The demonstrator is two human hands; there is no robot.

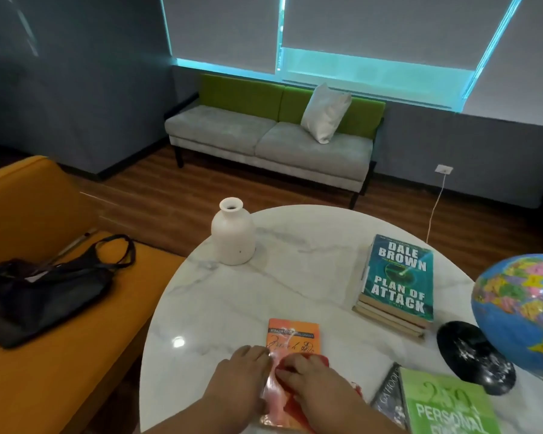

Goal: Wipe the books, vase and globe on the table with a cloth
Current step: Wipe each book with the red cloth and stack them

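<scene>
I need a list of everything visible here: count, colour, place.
round white marble table: 1, white, centre
white ceramic vase: 1, white, table's far left
orange paperback book: 1, orange, under both hands
red cloth: 1, red, on that book
stack of books: 1, teal on top, table's right
green book: 1, green, near right
blue globe on black base: 1, blue, right edge
grey sofa with green back: 1, grey, under window
white cushion: 1, white, on sofa
orange seat: 1, orange, left
black bag: 1, black, on seat
left hand: 1, rests on book's left edge
right hand: 1, holds the cloth
</scene>
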